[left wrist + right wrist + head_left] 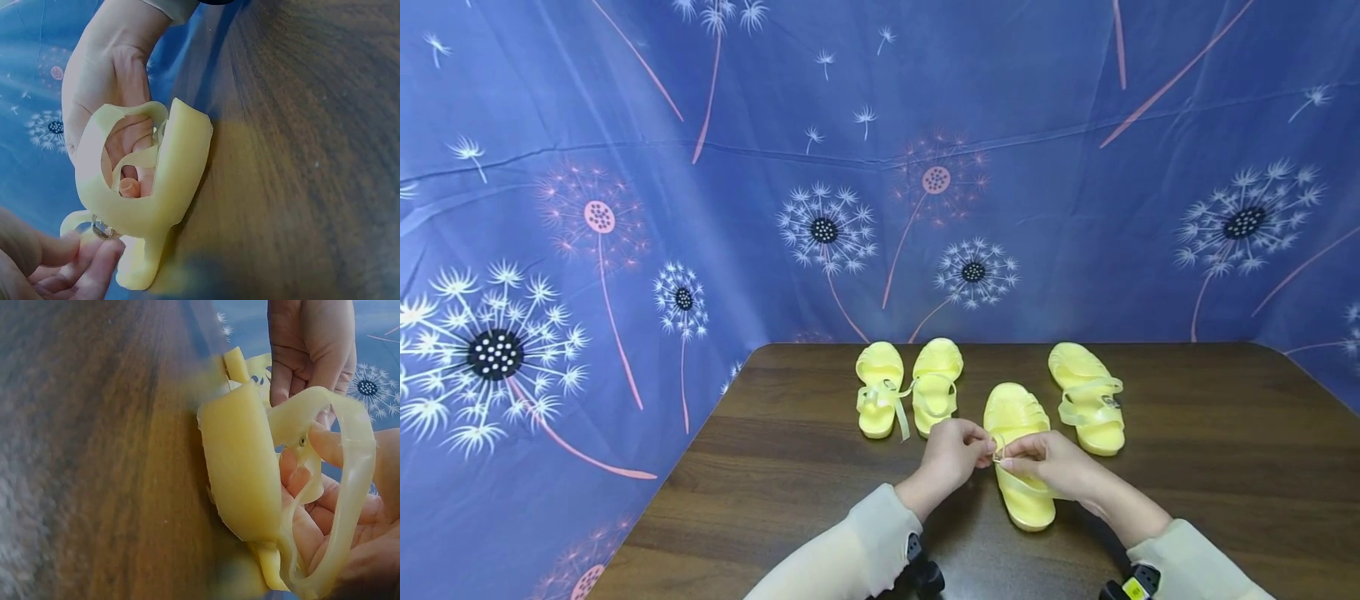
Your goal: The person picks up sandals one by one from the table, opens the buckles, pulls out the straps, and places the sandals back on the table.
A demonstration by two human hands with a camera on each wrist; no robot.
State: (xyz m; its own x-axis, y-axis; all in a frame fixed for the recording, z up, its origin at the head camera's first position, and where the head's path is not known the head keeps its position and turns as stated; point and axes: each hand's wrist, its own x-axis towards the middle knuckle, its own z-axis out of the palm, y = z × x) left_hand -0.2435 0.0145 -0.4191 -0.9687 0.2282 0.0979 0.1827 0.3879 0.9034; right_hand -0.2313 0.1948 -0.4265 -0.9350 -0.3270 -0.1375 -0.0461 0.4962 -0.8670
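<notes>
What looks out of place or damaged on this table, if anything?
A strap end pokes out between the leftmost sandal and its neighbor, which looks untidy and perhaps unfastened. The far-right sandal lies slanted, while those two lie nearly straight. Nothing looks spilled or broken.

At lower left, a strap (75, 218) is being pinched by the left hand (53, 262) near a metal buckle (101, 231); through a central yellow sandal's (185, 140) openings, the right hand (109, 94) is being partly seen; a wooden table (306, 150) is being shown at right.
</notes>
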